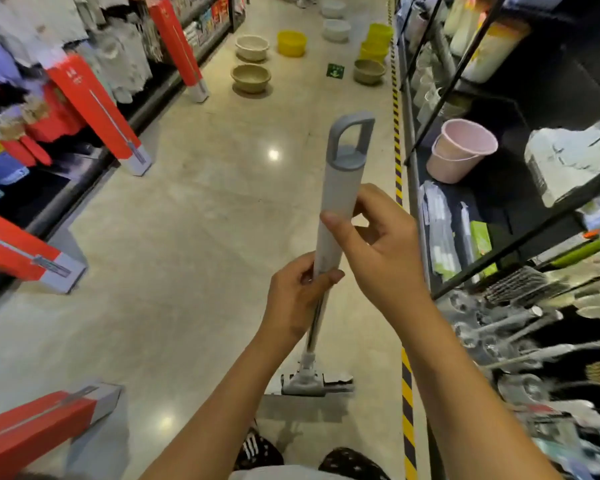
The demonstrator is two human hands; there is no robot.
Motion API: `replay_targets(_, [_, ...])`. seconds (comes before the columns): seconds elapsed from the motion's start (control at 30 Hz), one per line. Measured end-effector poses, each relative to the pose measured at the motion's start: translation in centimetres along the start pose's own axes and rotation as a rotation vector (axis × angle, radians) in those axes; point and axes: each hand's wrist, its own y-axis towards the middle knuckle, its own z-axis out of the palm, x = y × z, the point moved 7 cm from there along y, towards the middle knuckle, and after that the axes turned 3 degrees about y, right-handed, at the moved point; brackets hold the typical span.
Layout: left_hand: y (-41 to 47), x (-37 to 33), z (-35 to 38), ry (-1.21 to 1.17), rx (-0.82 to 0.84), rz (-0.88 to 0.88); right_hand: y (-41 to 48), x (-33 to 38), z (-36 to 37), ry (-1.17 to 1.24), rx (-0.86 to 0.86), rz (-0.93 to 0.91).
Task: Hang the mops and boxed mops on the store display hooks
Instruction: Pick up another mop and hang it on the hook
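Note:
I hold a grey mop [340,188] upright in the aisle; its handle ends in a darker grey hanging loop [352,133] and its flat head [305,384] rests on the floor near my feet. My left hand [297,299] grips the lower end of the handle sleeve. My right hand [371,244] pinches the sleeve a little higher. Several red boxed mops lean against the left shelving, among them a near boxed mop [32,434], a middle boxed mop [97,112] and a far boxed mop [179,43].
Dark shelving on the right carries a pink bucket [461,150], packaged goods and display hooks with brushes [520,323]. A yellow-black floor stripe [397,157] runs along it. Basins [252,77] stand on the floor farther down the aisle. Clothes hang at left.

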Motion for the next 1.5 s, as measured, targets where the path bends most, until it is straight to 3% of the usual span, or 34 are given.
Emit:
replay_targets(0.27, [9.2, -1.4, -0.1, 0.132, 0.119, 0.22, 6.1, -4.4, -1.7, 0.055, -0.207, 0.107])
replay_targets(0.43, [16.6, -1.7, 2.1, 0.222, 0.161, 0.218, 10.9, -9.6, -4.3, 0.129, -0.349, 0.182])
replay_targets(0.63, [28.2, -2.3, 6.3, 0.217, 0.16, 0.218, 20.2, -15.6, -8.1, 0.172, -0.396, 0.103])
replay_targets(0.9, [41.6, -3.4, 16.5, 0.181, 0.215, 0.204, 31.1, -22.5, -17.7, 0.038, -0.465, 0.058])
replay_targets(1.2, [50.8, -3.2, 27.0, 0.16, 0.373, 0.247, 36.9, -27.7, -24.9, -0.173, -0.529, 0.017])
replay_targets(1.5, [59.3, -4.0, 38.9, 0.031, 0.706, 0.344, 42.3, -32.3, -33.6, -0.413, -0.691, 0.061])
